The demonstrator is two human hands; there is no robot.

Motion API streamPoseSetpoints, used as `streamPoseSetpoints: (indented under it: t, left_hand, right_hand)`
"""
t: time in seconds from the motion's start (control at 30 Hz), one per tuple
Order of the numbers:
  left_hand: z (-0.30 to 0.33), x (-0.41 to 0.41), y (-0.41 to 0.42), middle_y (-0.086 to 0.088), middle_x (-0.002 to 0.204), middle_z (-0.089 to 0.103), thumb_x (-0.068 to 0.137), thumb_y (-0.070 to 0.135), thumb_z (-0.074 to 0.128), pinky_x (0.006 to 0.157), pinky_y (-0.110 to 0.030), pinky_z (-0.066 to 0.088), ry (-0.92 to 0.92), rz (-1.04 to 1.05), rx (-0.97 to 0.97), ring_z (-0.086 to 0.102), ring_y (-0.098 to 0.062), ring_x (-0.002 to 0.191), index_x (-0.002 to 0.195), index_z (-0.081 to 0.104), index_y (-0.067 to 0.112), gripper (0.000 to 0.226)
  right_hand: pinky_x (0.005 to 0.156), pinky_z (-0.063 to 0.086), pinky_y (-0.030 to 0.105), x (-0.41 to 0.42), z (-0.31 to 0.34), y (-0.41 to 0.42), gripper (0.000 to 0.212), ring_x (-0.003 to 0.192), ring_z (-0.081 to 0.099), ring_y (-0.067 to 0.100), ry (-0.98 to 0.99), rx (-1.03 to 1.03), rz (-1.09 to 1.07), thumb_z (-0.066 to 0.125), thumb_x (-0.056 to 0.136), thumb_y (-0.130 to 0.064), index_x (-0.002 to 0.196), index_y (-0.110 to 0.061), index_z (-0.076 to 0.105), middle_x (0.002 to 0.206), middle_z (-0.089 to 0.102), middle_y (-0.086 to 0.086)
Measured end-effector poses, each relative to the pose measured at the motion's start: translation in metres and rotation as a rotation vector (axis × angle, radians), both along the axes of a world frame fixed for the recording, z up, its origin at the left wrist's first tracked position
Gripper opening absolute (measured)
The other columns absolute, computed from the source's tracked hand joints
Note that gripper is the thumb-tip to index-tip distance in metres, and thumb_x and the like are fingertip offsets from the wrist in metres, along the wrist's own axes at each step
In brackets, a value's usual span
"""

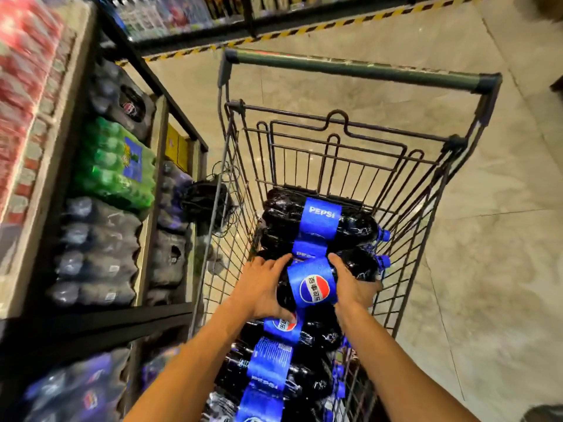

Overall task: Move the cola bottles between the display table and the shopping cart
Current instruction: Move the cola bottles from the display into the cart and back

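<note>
Cola bottle (313,287) in cart (396,269), grasped between left hand (262,292) and right hand (353,287); fingers apparently curled round it.

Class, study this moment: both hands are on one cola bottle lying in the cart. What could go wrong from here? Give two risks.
1. The held cola bottle lies atop other bottles; gripped by the left hand and right hand at its sides, it may slip on the smooth plastic and drop.
2. Its blue cap sits near the cart's wire side, so it might snag when lifted.
</note>
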State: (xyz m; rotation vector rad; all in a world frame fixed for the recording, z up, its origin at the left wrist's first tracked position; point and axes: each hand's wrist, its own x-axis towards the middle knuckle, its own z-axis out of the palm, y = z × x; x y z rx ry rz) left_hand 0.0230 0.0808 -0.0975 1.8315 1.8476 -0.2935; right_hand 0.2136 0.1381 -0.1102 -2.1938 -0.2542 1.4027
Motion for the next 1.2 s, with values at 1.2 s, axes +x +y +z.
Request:
streamPoseSetpoints:
  t: [1.2]
  left_hand:
    - [0.286, 0.120, -0.431, 0.021, 0.116, 0.069, 0.042, 0.076, 0.084, 0.091, -0.028, 0.053, -0.460, 1.244, 0.511, 0.066, -0.005, 0.108, 0.128, 0.055, 0.038, 0.098]
  right_hand:
    - [0.099, 0.057, 0.047, -0.055, 0.307, -0.293, 0.108, 0.106, 0.070, 0.022, 0.293, 0.878, 1.182, 0.099, 0.042, -0.066, 0.130, -0.026, 0.051, 0.115, 0.070, -0.003]
